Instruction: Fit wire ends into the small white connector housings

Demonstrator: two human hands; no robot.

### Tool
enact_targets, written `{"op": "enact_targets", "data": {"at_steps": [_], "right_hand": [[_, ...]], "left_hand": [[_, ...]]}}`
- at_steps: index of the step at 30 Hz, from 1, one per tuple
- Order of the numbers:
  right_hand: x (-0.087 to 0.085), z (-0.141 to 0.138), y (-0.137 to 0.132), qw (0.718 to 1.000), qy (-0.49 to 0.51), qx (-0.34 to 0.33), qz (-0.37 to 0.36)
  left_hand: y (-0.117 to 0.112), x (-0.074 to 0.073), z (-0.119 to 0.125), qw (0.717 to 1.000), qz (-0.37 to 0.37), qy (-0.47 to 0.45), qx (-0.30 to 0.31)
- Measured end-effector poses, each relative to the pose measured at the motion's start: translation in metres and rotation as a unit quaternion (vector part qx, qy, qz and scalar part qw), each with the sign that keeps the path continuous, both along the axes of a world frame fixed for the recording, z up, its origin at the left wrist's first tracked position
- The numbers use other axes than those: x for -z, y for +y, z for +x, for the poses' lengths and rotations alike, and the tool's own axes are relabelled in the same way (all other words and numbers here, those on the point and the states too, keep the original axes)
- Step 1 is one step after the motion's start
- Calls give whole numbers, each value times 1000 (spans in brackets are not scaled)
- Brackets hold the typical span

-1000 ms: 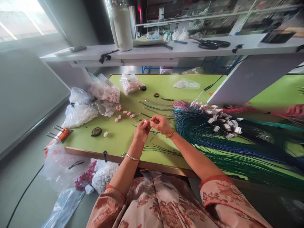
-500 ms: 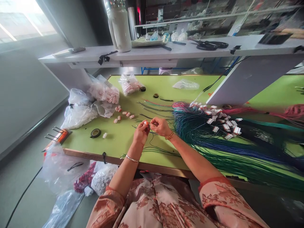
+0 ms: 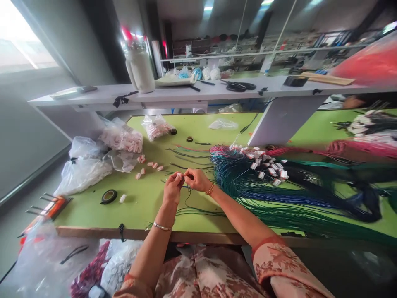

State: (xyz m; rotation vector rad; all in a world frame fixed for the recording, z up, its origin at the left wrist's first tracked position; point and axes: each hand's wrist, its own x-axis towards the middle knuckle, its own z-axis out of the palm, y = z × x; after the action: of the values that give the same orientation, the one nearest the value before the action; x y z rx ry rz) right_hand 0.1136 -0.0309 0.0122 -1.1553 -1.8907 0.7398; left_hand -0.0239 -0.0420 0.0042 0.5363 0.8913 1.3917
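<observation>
My left hand [image 3: 172, 188] is closed on a small white-and-orange plug connector [image 3: 179, 176], held just above the green tabletop. My right hand [image 3: 198, 181] pinches a thin dark wire [image 3: 188, 193] against the connector's right side; the wire's tip is hidden by the fingers. Both hands' fingertips meet. Several loose wire ends [image 3: 182, 159] lie just beyond the hands. To the left rest several loose connectors [image 3: 151, 164] of the same kind, and to the right a thick bundle of green and blue wires [image 3: 228, 169] with white connectors [image 3: 273, 169] on its ends.
A roll of black tape [image 3: 108, 196] and a white connector [image 3: 123, 198] lie at the left. Plastic bags of connectors [image 3: 124, 138] stand behind them. A raised shelf [image 3: 173, 96] crosses the back, holding a white jug [image 3: 141, 70] and black scissors [image 3: 237, 86].
The camera view has tilted upward and turned right, so the bench appears lower and further left. Both hands remain together at the connector, their fingers slightly shifted.
</observation>
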Motion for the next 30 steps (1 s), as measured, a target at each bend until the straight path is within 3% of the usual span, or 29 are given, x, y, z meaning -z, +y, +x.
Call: {"op": "enact_targets", "data": {"at_steps": [8, 11, 15, 17, 19, 23, 30], "right_hand": [[7, -3, -2, 995, -78, 57, 28], [7, -2, 3, 995, -91, 38, 26], [-9, 13, 39, 999, -40, 14, -4], [-17, 21, 66, 997, -37, 72, -18], [-20, 23, 94, 985, -110, 123, -51], [-8, 13, 129, 944, -243, 187, -118], [15, -1, 143, 927, -286, 199, -142]], "left_hand": [[2, 0, 9, 998, -15, 53, 2], [2, 3, 8, 998, -23, 53, 8], [8, 7, -1, 1000, -12, 22, 1], [11, 8, -5, 1000, -13, 9, -1], [12, 9, -7, 1000, -23, 1, 4], [9, 10, -5, 999, -32, -9, -1], [5, 9, -4, 1000, -25, -6, -4]]}}
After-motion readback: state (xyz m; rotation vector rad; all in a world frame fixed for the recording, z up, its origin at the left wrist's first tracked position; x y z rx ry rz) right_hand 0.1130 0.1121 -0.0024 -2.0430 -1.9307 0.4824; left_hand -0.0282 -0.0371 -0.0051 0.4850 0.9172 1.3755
